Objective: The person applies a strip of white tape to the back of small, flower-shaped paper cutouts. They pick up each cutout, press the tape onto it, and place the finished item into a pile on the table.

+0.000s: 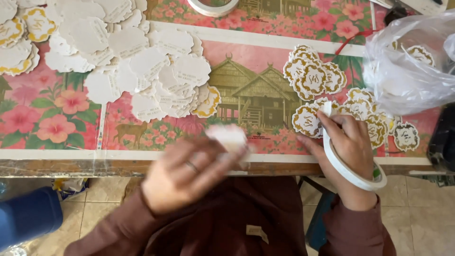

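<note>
**Hands at the table's near edge**

While blurred, left hand (187, 173) pinches a white paper cutout (227, 137) w/ fingers closed, at table (265, 39) near edge. Right hand (348, 142), tape roll (353, 170) on wrist, fingertips pinch a tape bit by gold-print cutouts (315, 78). White pile (142, 61) far-left; plastic bag (410, 61) right edge. Tiled floor below.

On the desk (265, 40), a heap of cut-out tags (142, 61) lies left, a smaller cluster of tags (315, 78) right, beside a plastic bag (407, 66).
</note>
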